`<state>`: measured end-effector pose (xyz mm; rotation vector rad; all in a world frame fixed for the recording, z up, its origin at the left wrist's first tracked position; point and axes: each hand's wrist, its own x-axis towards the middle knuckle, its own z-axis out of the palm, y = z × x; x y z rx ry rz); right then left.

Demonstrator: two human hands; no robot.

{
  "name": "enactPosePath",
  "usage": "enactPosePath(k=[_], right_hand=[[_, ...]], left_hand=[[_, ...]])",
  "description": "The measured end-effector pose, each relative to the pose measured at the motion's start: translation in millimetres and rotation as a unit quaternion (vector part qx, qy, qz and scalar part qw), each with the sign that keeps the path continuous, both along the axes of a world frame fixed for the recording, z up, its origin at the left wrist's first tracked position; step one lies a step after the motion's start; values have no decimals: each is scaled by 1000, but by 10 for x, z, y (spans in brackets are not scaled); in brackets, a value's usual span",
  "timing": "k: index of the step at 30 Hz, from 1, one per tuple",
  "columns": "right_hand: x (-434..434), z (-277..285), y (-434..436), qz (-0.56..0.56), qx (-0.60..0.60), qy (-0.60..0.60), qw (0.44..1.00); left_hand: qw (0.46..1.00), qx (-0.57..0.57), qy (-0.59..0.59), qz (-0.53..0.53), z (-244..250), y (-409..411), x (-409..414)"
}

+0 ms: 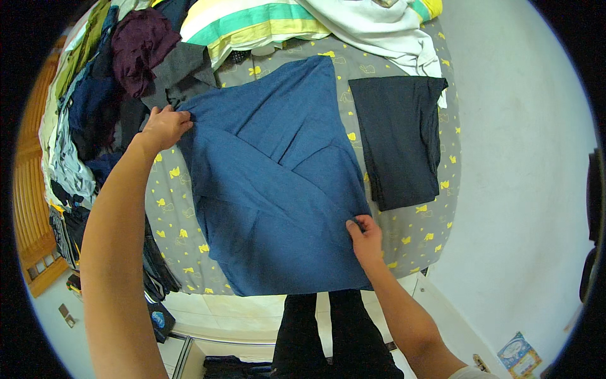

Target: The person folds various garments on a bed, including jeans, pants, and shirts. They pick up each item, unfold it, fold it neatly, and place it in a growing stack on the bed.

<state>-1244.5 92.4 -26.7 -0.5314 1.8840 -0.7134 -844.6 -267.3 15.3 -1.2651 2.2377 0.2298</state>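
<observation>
A blue cloth garment lies spread over the grey bed sheet, with diagonal creases and overlapping folds across its middle. My left hand pinches its upper left corner, beside the pile of clothes. At the lower right edge, my right hand grips the same fabric between thumb and fingers. Just to the right of the blue garment rests a folded black garment, flat and roughly rectangular. The blue garment's lower edge reaches the near side of the bed.
Heaped clothes line the left side, with a dark purple garment on top. A striped cloth and a white cloth lie at the far end. A pale wall bounds the right. A dark bag stands below left.
</observation>
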Motion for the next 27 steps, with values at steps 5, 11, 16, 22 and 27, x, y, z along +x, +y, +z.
enactPosePath(k=[5, 11, 16, 22, 27], right_hand=[[-175, 95, -128, -11, -85, 98, 991], [-159, 69, -182, -95, -14, 30, 995], [-278, 143, 437, -25, -37, 147, 988], [-466, 4, 1153, 43, -9, 92, 995], [-398, 200, 1082, 204, 113, 113, 966]], left_hand=[[994, -105, -14, 22, 14, 41, 117], [869, -294, 334, 218, -405, 1034, 277], [616, -82, 549, 559, -584, 3080, 314], [444, 41, 530, 722, -368, 4635, -76], [429, 66, 538, 722, -498, 5016, -193]])
